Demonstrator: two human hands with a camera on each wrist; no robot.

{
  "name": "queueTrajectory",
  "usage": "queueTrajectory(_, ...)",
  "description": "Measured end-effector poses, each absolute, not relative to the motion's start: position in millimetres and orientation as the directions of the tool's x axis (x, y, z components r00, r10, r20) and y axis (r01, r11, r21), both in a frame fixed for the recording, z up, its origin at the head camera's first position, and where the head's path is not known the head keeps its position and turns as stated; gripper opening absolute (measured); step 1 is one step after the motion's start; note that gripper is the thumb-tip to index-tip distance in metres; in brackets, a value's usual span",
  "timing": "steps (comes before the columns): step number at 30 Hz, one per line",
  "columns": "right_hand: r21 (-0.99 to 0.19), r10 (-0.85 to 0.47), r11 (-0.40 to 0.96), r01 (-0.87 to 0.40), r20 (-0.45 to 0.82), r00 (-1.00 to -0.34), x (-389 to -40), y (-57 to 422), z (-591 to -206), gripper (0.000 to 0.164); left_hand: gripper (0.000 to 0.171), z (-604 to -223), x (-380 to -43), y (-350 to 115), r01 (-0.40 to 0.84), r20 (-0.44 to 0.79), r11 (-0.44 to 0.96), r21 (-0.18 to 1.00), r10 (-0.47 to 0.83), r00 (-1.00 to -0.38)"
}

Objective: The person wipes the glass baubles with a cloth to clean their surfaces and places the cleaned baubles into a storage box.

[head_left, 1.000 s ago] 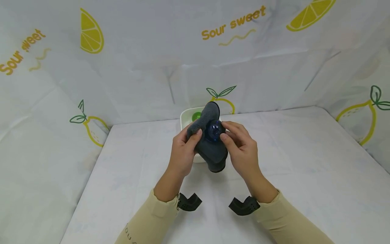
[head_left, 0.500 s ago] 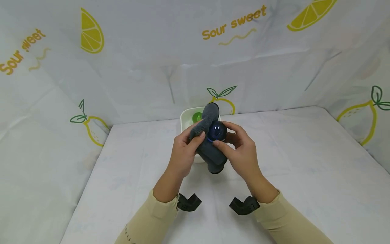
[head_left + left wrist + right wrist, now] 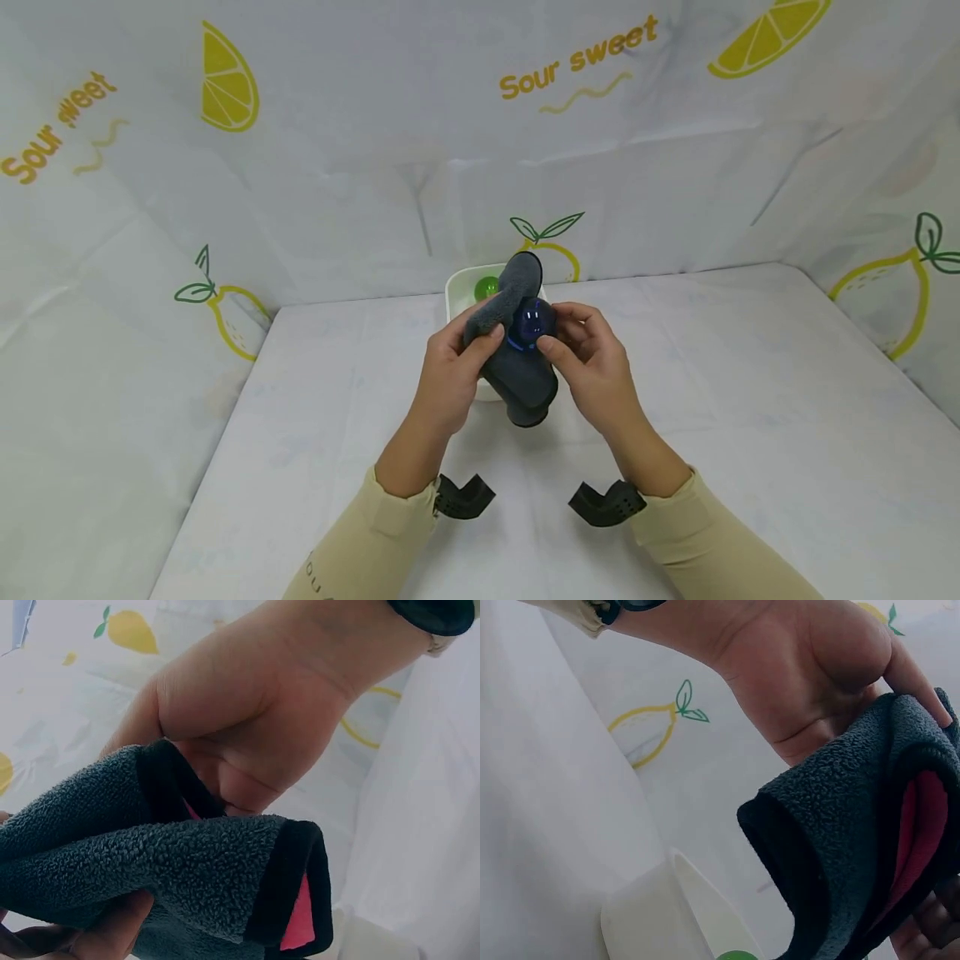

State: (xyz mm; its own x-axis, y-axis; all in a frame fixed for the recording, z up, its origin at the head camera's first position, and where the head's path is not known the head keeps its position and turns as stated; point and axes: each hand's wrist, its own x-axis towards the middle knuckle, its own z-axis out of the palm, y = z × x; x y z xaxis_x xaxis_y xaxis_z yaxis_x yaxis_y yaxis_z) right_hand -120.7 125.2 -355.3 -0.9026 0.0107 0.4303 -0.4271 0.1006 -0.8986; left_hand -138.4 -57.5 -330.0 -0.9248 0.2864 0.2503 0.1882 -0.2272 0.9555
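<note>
In the head view my left hand [image 3: 446, 375] grips a folded dark grey cloth [image 3: 521, 379], its thumb lying over the cloth's left side. A shiny, see-through blue ball [image 3: 533, 322] sits against the cloth. My right hand [image 3: 596, 367] pinches the ball's right side, thumb in front and fingers curled behind. In the left wrist view the fuzzy cloth [image 3: 202, 862] shows black edging and a pink inner side, and it covers the ball. The cloth [image 3: 847, 795] likewise hides the ball in the right wrist view.
Behind the cloth stands a white container [image 3: 459, 283] with a green ball [image 3: 485, 288] inside. A white sheet [image 3: 337, 417] covers the table, and a lemon-printed sheet [image 3: 360, 167] hangs behind it. A black mount [image 3: 463, 497] sits on each wrist.
The blue ball has turned within the cloth while the right thumb and fingers shifted their hold on it. The left hand keeps its grip on the cloth, nearly in place.
</note>
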Motion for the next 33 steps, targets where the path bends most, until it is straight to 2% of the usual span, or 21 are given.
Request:
queueTrajectory(7,-0.909,0.064,0.111,-0.402,0.41,-0.91,-122.1,126.9,-350.7,0.041,0.042,-330.5,-138.4,-57.0,0.166,0.231,-0.227,0.96,0.298,-0.926)
queueTrajectory(12,-0.918,0.088,0.055,-0.394,0.397,-0.914,-122.0,126.1,-348.6,0.045,0.042,-331.7,-138.6,-57.7,0.171,0.24,-0.235,0.957,0.309,-0.92)
queueTrajectory(22,-0.899,0.08,0.067,-0.433,0.437,-0.896,-122.2,127.7,-349.6,0.037,0.043,-330.0,-138.9,-57.2,0.174,0.249,-0.248,0.953,0.318,-0.915)
queueTrajectory(29,-0.869,0.045,0.109,-0.483,0.489,-0.871,-123.4,129.4,-351.7,0.053,0.045,-329.2,-138.5,-57.0,0.168,0.249,-0.252,0.953,0.333,-0.91)
queueTrajectory(33,-0.857,0.051,0.141,-0.496,0.506,-0.861,-124.2,129.6,-352.4,0.055,0.045,-329.3,-138.5,-57.1,0.174,0.248,-0.235,0.956,0.337,-0.908)
